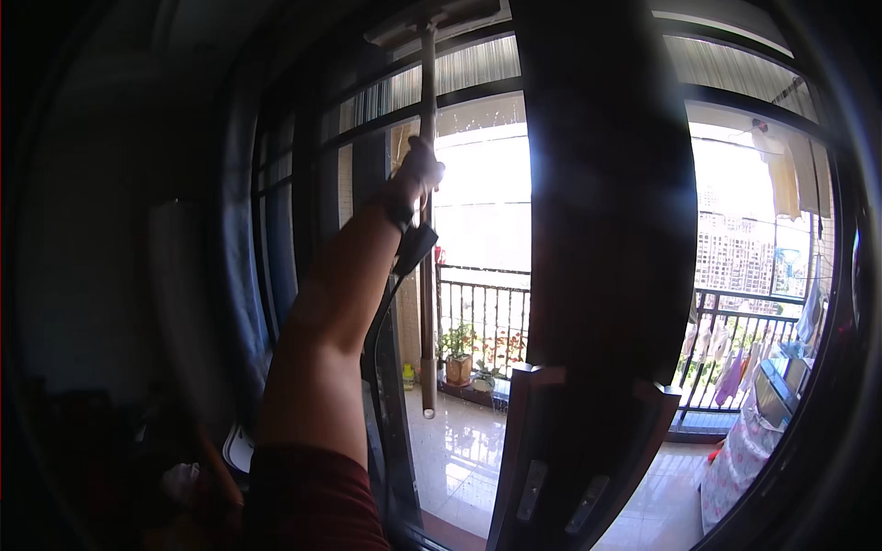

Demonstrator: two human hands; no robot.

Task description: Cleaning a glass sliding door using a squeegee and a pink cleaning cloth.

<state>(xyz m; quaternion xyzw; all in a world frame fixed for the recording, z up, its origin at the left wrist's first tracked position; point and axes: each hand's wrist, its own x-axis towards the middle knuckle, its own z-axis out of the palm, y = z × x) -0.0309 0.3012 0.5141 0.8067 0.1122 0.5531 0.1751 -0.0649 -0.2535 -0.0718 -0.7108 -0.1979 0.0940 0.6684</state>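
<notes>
My left hand [419, 169] is raised and gripped around the pole of a long-handled window squeegee [428, 310]. The pole stands nearly upright, its lower end hanging free above the floor line. At the top, the wide squeegee head [434, 24] lies across the upper part of the sliding glass door, partly cut off by the picture's edge. Water drops and streaks show on the glass pane [482, 165]. A dark band [398, 210] circles my wrist, and a black plug or adapter [417, 249] on a cable dangles just below it. My right hand is out of view.
Dark door frames [606, 206] with metal handle plates stand right of the pole. Beyond the glass are a tiled balcony floor [462, 448], a railing [482, 289], a potted plant [458, 368], hanging laundry [730, 375] and a cloth-covered appliance [741, 454]. A curtain [241, 289] hangs at left.
</notes>
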